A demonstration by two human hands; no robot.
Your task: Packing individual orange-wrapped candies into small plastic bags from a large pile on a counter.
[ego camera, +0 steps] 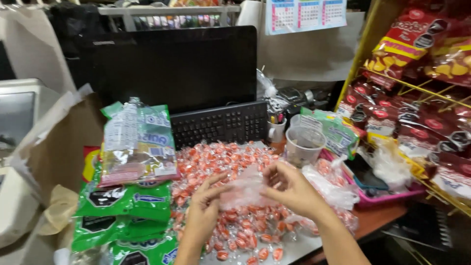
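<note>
A cluttered shop counter (294,250) is carrying a heap of wrapped candies (230,167) before a keyboard (221,125). Both the left hand (203,208) and right hand (289,189) are pinching a small clear bag (245,189) above the heap; a plastic cup (304,145) is standing nearby.

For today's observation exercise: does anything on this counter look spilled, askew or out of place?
Yes. Wrapped orange sweets lie loose in a heap on the counter, right up against the keyboard. Both hands hold a small clear bag above the heap. Green packets are stacked crookedly on the left.
</note>
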